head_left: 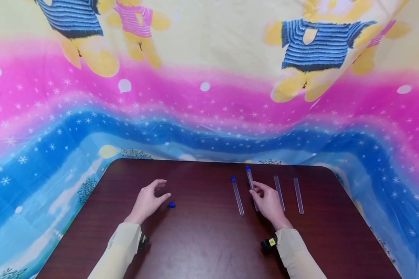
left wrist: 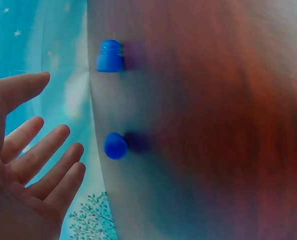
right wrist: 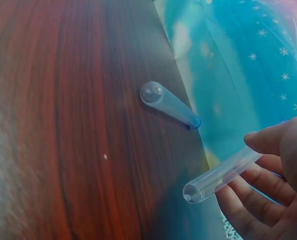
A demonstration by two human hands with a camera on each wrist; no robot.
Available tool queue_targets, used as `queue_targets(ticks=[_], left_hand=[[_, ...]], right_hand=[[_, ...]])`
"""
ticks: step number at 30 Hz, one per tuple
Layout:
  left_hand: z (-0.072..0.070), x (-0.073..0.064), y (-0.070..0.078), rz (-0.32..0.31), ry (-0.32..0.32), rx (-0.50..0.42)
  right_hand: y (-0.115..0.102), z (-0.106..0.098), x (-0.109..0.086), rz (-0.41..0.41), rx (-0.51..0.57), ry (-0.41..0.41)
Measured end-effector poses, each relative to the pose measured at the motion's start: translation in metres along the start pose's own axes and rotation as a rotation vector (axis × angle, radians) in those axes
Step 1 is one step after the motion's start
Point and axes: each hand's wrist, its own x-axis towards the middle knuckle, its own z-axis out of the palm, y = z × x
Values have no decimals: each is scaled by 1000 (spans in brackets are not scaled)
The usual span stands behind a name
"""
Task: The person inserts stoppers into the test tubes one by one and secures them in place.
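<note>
My right hand (head_left: 269, 203) holds a clear plastic test tube (right wrist: 221, 176) between thumb and fingers; a blue cap (head_left: 248, 167) sits on its far end. Just left of it lies a second blue-capped test tube (head_left: 237, 197) on the table. My left hand (head_left: 147, 201) hovers over the left half of the table, fingers relaxed and apart, holding nothing. Beside its thumb is a loose blue cap (head_left: 172, 204). The left wrist view shows two loose caps, one on its side (left wrist: 110, 56) and another round end-on (left wrist: 116, 146).
Two uncapped clear tubes lie to the right, one (head_left: 278, 188) partly behind my right hand and one (head_left: 298, 195) farther out. The dark wooden table (head_left: 202, 244) has a patterned cloth (head_left: 209, 128) hanging behind and around it.
</note>
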Motion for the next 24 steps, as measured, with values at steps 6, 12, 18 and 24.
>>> queue_targets(ticks=[6, 12, 18, 24], left_hand=[[-2, -9, -10, -25, -16, 54], [-5, -12, -14, -37, -25, 95], [-5, -13, -18, -64, -37, 117], [-4, -13, -21, -86, -48, 128]], right_hand=[[4, -6, 2, 20, 1, -18], [7, -8, 2, 28, -23, -38], [9, -8, 4, 34, -66, -40], [10, -8, 5, 63, -81, -55]])
